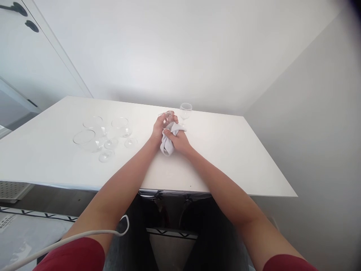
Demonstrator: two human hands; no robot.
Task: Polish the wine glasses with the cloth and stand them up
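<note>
1. Left hand (pixel 159 126): fingers curled round a clear drinking glass (pixel 169 118), apparently to steady it; palm side hidden, so how firmly it grips cannot be told.
2. Right hand (pixel 181 140): just beside the left, thumb on top, pinching a bunched white cloth (pixel 167 146) against its fingers, which are mostly covered. The folds hang on the near side of both hands. Bunching probably pads the grip and fits the cloth to the curved glass.
3. Held glass lies between the hands, partly under cloth; which end points away is unclear. Hands together over the counter (pixel 225 158), likely so both can bear on one fragile piece.
4. Beyond the right hand: one stemmed glass (pixel 185 111), upright, well apart from the others.
5. Left of the left hand: three stemmed glasses (pixel 120 128), upright, grouped out of the forearms' way, presumably against knocks.
</note>
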